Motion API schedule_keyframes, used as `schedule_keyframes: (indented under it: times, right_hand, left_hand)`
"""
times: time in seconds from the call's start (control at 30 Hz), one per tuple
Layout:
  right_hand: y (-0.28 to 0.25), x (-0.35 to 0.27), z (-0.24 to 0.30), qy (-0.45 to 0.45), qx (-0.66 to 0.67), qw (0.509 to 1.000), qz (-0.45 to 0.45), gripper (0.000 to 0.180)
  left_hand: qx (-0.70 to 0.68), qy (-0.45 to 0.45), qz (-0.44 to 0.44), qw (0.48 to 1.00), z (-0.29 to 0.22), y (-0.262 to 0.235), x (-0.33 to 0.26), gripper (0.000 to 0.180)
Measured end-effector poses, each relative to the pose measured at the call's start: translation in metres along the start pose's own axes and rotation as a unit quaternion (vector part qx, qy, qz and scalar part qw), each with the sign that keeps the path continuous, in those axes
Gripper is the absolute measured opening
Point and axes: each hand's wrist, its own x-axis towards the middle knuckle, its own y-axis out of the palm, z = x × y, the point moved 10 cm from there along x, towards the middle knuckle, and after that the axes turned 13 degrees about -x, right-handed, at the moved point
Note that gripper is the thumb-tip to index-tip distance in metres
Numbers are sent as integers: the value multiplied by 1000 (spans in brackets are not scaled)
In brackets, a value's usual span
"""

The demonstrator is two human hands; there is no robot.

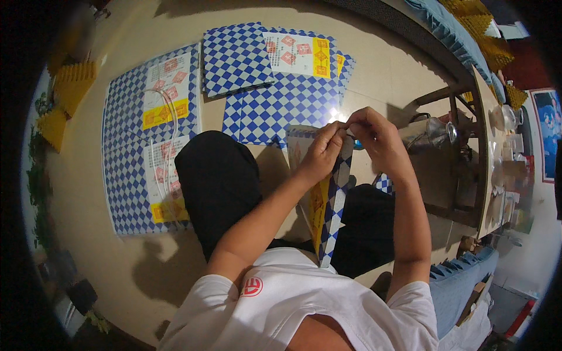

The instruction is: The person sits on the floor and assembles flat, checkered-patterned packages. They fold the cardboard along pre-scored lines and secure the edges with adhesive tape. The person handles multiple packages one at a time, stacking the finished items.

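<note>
A folded cardboard carton (319, 199) with blue-and-white checks and yellow panels stands on its narrow edge between my knees, leaning against my lap. My left hand (322, 153) grips its far upper corner, thumb and fingers pressed together. Touching the same corner, my right hand (377, 140) has its fingertips pinched close to the left ones. Whatever lies between the right fingertips is too small to make out. Flat checkered cardboard sheets (287, 108) lie on the floor beyond my hands, with a smaller checkered piece (237, 61) on top.
More checkered sheets (126, 146) lie at the left, with a pale looped cord (174, 117) across them. A wooden table (485, 152) stands on the right beside a shiny metal vessel (430, 133). Blue-covered seating (462, 281) is at the lower right.
</note>
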Motion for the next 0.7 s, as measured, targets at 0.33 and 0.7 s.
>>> schedule_keyframes:
  times: [0.33, 0.7]
  right_hand:
    - [27, -6, -57, 177, 308, 928, 110, 15]
    - [-7, 3, -11, 59, -12, 991, 116, 17]
  left_hand:
    - [-60, -3, -6, 998, -14, 9, 6, 19]
    - [-113, -8, -44, 993, -2, 8, 9, 13]
